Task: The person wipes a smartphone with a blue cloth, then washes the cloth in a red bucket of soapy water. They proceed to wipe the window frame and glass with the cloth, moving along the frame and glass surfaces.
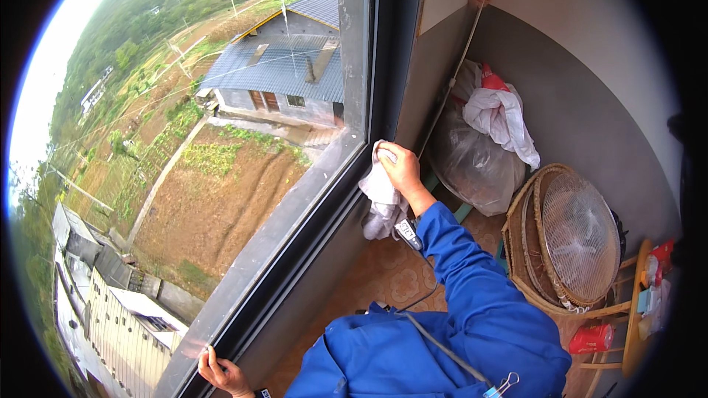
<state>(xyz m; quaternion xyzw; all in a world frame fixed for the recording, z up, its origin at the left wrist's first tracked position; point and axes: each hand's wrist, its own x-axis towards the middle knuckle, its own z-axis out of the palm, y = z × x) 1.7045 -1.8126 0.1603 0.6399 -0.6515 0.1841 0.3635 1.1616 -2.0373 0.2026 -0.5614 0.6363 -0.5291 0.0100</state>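
Note:
My right hand (pixel 402 170) holds a whitish-grey cloth (pixel 381 190) against the lower corner of the dark window frame (pixel 381 94). Part of the cloth hangs down beside the wall under the sill. Lower left, my left hand (pixel 223 371) rests with bent fingers on the frame's inner edge near the glass; I see nothing held in it. The window pane (pixel 265 149) shows fields and houses outside.
Plastic bags (pixel 475 149) stand in the corner by a long-handled duster (pixel 464 61). Round woven sieves (pixel 579 237) lean at the right. Beyond them are a red can (pixel 591 338) and a wooden chair (pixel 635 315). A power strip (pixel 408 234) hangs near my right wrist.

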